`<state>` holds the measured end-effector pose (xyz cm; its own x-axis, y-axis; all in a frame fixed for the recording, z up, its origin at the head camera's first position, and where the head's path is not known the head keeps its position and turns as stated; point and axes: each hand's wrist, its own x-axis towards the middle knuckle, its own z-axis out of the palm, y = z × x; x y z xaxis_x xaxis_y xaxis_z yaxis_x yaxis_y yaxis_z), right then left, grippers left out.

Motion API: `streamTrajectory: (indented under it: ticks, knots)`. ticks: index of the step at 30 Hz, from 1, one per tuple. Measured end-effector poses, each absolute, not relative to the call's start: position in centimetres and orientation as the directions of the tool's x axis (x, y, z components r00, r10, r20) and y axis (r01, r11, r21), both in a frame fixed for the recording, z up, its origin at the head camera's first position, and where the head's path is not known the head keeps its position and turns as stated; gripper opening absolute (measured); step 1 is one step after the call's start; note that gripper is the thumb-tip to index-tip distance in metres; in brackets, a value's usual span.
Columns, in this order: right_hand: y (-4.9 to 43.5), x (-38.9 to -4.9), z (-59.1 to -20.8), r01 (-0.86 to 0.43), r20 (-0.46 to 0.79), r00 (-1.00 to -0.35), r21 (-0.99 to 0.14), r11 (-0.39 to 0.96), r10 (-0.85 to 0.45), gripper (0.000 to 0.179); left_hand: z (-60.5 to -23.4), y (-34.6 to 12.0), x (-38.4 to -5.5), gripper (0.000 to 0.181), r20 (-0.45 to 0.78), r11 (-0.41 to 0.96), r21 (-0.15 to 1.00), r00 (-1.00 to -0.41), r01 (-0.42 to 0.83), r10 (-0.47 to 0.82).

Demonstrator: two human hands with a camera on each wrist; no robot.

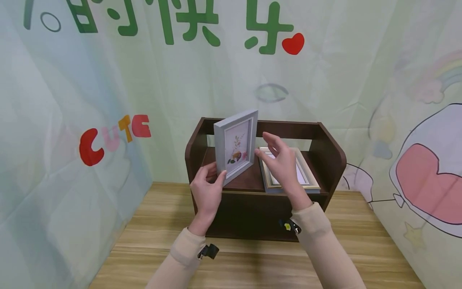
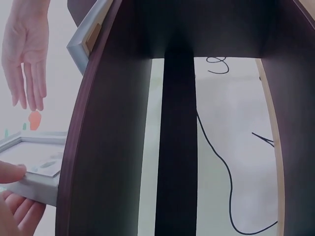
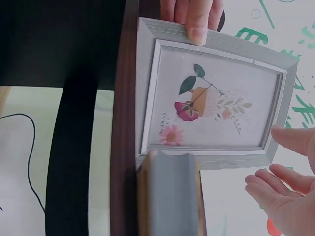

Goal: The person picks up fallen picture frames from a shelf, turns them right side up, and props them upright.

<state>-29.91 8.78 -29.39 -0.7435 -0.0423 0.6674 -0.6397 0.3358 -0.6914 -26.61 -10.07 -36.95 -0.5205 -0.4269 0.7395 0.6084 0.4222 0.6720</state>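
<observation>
A grey picture frame (image 1: 220,150) with a flower print is held upright, turned at an angle, over the left part of a dark brown shelf box (image 1: 252,218). My left hand (image 1: 207,192) pinches its lower left edge, thumb on the front and fingers behind; the left wrist view shows this grip too. My right hand (image 1: 285,164) is beside the frame's right edge with fingers loosely spread. In the right wrist view the right thumb (image 3: 293,140) comes right up to the frame's border, and the other fingers hold nothing.
Right of the held frame, a cream-edged picture frame (image 1: 308,173) lies flat in the shelf box on top of a grey-blue one (image 1: 276,190). The box stands on a wood-grain table (image 1: 151,224). Printed cloth (image 1: 173,96) hangs behind and at both sides.
</observation>
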Motion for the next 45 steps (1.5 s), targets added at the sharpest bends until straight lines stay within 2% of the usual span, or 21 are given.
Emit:
streamTrajectory:
  ticks: [6, 10, 14, 20, 29, 40, 45]
  knots:
    - [8.8, -29.9, -28.3, -0.671, 0.692, -0.72, -0.673, 0.311, -0.056, 0.051, -37.2, -9.5, -26.7, 0.026, 0.759, 0.453, 0.65, -0.492, 0.61, -0.426]
    - [8.4, -28.8, -26.6, -0.684, 0.703, -0.707, -0.653, 0.325, -0.075, 0.05, -37.4, -9.1, -26.7, 0.026, 0.777, 0.469, 0.628, -0.465, 0.621, -0.425]
    - [8.0, -27.6, -24.9, -0.706, 0.721, -0.685, -0.62, 0.342, -0.108, 0.048, -37.5, -8.7, -26.7, 0.028, 0.785, 0.482, 0.618, -0.453, 0.621, -0.423]
    - [7.6, -27.6, -23.7, -0.732, 0.724, -0.67, -0.607, 0.308, -0.166, 0.05, -37.6, -8.3, -26.6, 0.029, 0.788, 0.501, 0.615, -0.441, 0.61, -0.431]
    - [7.0, -27.9, -23.0, -0.772, 0.729, -0.634, -0.585, 0.248, -0.257, 0.053, -37.7, -8.0, -26.6, 0.031, 0.804, 0.525, 0.594, -0.419, 0.609, -0.423]
    - [6.1, -27.8, -22.7, -0.797, 0.743, -0.603, -0.57, 0.198, -0.289, 0.054, -37.9, -7.8, -26.5, 0.032, 0.813, 0.534, 0.582, -0.41, 0.614, -0.414]
    - [5.9, -29.4, -23.7, -0.818, 0.762, -0.576, -0.534, 0.215, -0.296, 0.056, -37.8, -7.6, -26.5, 0.031, 0.819, 0.526, 0.573, -0.401, 0.629, -0.411]
